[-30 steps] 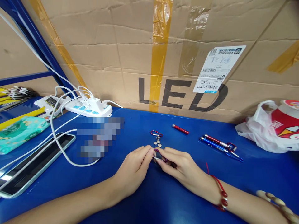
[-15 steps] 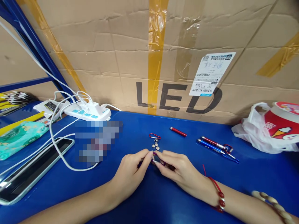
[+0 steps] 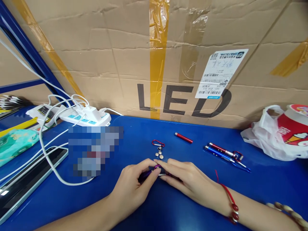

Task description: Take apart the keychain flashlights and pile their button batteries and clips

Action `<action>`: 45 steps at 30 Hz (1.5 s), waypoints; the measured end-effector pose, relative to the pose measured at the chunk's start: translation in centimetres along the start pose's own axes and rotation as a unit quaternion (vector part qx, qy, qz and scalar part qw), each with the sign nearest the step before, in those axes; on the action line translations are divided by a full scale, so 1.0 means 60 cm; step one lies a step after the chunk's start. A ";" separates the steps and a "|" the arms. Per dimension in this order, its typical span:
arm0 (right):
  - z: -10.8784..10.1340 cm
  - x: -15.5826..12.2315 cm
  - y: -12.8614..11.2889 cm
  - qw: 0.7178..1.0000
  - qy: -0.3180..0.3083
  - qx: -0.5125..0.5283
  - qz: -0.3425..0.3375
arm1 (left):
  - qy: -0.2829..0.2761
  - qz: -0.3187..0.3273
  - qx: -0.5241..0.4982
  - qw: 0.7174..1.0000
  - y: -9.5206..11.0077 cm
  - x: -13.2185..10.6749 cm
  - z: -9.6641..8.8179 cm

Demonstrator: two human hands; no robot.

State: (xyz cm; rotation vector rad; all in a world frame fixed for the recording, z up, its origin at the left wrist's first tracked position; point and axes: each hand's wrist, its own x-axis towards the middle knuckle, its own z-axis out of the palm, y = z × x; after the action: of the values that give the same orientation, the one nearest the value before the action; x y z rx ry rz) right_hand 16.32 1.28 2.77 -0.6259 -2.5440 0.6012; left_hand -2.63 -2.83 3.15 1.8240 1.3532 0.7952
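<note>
My left hand point(image 3: 134, 183) is closed, thumb and fingers pinched on a dark purple tube point(image 3: 145, 175) mostly covered by the fingers. Facing it, my right hand point(image 3: 186, 181) grips a purple carabiner point(image 3: 157, 166) whose silver gate partly shows; the fingertips of both hands meet around it. Just beyond them on the blue table lie several small silver button cells point(image 3: 161, 157) and a red carabiner point(image 3: 158, 143) with a small metal clasp. A short red tube point(image 3: 183, 138) rests farther back. To the right, a red penlight point(image 3: 219, 148) lies alongside a blue one point(image 3: 218, 154).
On the left are a white power strip point(image 3: 89, 119) with looped cables, a phone point(image 3: 26, 179), a teal packet point(image 3: 19, 142) and a blurred-out item point(image 3: 96, 154). A red cup point(image 3: 292, 126) in a plastic bag stands at right. A large cardboard box point(image 3: 115, 64) walls the back.
My fingertips have drawn closer together, and my left thumb now covers more of the purple carabiner. The view has shifted slightly; things on the table stay where they were.
</note>
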 end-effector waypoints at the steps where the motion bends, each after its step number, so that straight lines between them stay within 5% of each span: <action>1: 0.001 -0.001 0.001 1.000 0.002 -0.009 -0.003 | 0.000 0.011 0.008 1.000 -0.002 0.000 0.001; 9: 0.003 0.000 0.003 0.999 0.002 -0.007 -0.037 | 0.004 0.089 0.088 0.992 -0.015 -0.003 0.008; 16: -0.004 0.003 0.009 0.998 -0.046 0.045 -0.026 | -0.020 0.060 0.085 0.994 -0.019 -0.003 0.007; 28: -0.002 0.003 0.007 0.998 -0.019 0.057 -0.010 | -0.044 0.015 0.045 0.998 -0.014 0.004 0.002; 35: -0.008 0.009 0.006 0.982 -0.015 0.167 0.092 | -0.027 -0.012 0.021 0.999 -0.009 0.006 0.001; 45: -0.009 0.003 0.004 0.995 0.008 0.093 0.043 | -0.022 -0.038 -0.009 0.999 0.001 0.006 -0.003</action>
State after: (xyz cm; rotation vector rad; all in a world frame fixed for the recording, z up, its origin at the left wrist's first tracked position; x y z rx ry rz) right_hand 16.50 1.71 3.16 -0.6744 -2.4201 0.8475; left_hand -2.63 -2.46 3.35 1.7539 1.3750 0.7215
